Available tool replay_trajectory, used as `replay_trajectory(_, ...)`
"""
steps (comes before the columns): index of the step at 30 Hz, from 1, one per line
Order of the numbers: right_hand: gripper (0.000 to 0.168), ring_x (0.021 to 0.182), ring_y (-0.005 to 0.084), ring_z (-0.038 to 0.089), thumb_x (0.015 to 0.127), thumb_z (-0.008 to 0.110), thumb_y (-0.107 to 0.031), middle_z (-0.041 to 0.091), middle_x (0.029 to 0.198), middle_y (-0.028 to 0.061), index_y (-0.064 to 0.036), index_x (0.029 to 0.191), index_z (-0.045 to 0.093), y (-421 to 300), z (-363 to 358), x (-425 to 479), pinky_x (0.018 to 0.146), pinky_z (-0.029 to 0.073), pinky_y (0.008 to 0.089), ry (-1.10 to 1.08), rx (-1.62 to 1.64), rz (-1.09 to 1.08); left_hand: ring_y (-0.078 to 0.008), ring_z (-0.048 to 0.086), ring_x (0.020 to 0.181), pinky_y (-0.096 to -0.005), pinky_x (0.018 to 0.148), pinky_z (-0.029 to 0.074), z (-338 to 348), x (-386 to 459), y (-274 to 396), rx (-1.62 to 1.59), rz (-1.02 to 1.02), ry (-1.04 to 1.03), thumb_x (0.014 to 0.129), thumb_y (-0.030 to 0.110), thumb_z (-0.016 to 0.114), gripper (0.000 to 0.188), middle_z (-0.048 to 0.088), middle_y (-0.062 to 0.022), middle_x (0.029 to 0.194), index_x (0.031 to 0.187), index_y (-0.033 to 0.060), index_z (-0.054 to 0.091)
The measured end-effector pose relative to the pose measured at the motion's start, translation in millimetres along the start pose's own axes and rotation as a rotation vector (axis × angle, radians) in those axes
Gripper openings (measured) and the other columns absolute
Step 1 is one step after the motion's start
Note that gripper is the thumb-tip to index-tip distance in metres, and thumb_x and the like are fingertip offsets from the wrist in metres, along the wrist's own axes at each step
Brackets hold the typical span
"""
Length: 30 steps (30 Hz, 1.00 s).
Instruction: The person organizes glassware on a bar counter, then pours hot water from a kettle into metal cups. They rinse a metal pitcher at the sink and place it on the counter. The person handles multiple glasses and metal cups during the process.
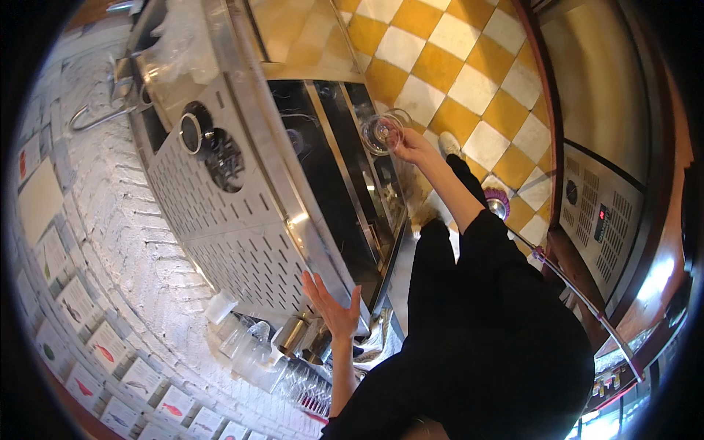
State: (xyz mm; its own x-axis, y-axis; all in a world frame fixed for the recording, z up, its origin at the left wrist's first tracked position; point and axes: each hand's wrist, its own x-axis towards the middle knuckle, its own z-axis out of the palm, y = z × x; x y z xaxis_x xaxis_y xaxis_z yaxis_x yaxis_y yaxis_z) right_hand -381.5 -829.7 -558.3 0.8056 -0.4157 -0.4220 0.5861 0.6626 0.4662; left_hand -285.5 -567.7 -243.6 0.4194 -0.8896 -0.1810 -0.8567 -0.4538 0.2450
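My right hand point(410, 144) is stretched out past the front of the steel bar counter and grips clear round glassware point(379, 135); whether it is one piece or two, I cannot tell. My left hand point(333, 302) lies with spread fingers at the front edge of the slotted steel drainboard point(231, 236) and holds nothing. Beside that hand stand metal cups point(291, 333), with clear plastic containers point(242, 344) and several glasses point(305, 388) near them. A round rinser opening point(224, 159) and a round black-and-white fitting point(191, 133) are set in the counter's far part.
Dark open shelves point(319, 148) run under the counter. A metal tap point(102, 118) stands by the white brick wall point(126, 220). A refrigerated cabinet point(597, 214) is on the right, across the yellow-and-white tiled floor point(440, 66). A long pole point(583, 302) leans near my body.
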Motion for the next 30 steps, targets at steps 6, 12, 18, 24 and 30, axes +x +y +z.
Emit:
replay_trajectory(6,0.017,0.054,0.0106,0.057,0.092,0.044,-0.009,0.060,0.075,0.0069,0.000,0.099,0.057,-31,-66,95,0.050,0.052,0.0183,0.085,0.147,0.065,-0.0413,0.005,0.134,-0.0494,0.107,0.004,62,28,-10,0.208,-0.085,-0.045,0.079,0.025,0.064,0.088,0.006,-0.0269,0.144,0.138,-0.0052,0.006)
replay_trajectory(12,0.017,0.046,0.0093,0.050,0.092,0.045,-0.012,0.058,0.070,0.0059,-0.001,0.095,0.058,-8,-63,174,0.042,0.047,0.0165,0.387,0.124,0.176,-0.0429,0.006,0.133,-0.0478,0.107,0.007,78,8,-28,0.388,-0.073,0.065,0.085,0.015,0.053,0.077,0.004,-0.0292,0.143,0.137,-0.0074,0.002)
replay_trajectory(18,0.024,0.058,0.0141,0.061,0.094,0.039,-0.012,0.062,0.083,0.0180,0.000,0.104,0.056,-4,-133,231,0.050,0.053,0.0195,-0.069,0.099,0.480,-0.0406,0.009,0.134,-0.0449,0.107,0.011,80,10,-24,0.416,-0.195,0.084,0.086,0.021,0.052,0.078,0.004,-0.0269,0.144,0.139,-0.0026,0.001)
replay_trajectory(24,0.017,0.063,0.0137,0.057,0.091,0.044,-0.009,0.062,0.087,0.0111,0.001,0.100,0.055,8,-120,261,0.051,0.050,0.0221,0.194,0.144,0.517,-0.0447,0.010,0.132,-0.0487,0.106,0.016,81,7,-36,0.508,0.047,0.124,0.083,0.011,0.053,0.077,0.005,-0.0235,0.145,0.141,0.0060,0.002)
replay_trajectory(30,0.017,0.065,0.0164,0.054,0.090,0.041,-0.005,0.059,0.085,0.0103,0.003,0.098,0.054,27,-106,293,0.052,0.049,0.0239,0.284,0.090,0.475,-0.0446,0.011,0.131,-0.0470,0.106,0.013,77,1,-33,0.408,-0.064,0.072,0.083,0.007,0.052,0.077,0.001,-0.0256,0.144,0.141,0.0033,0.000)
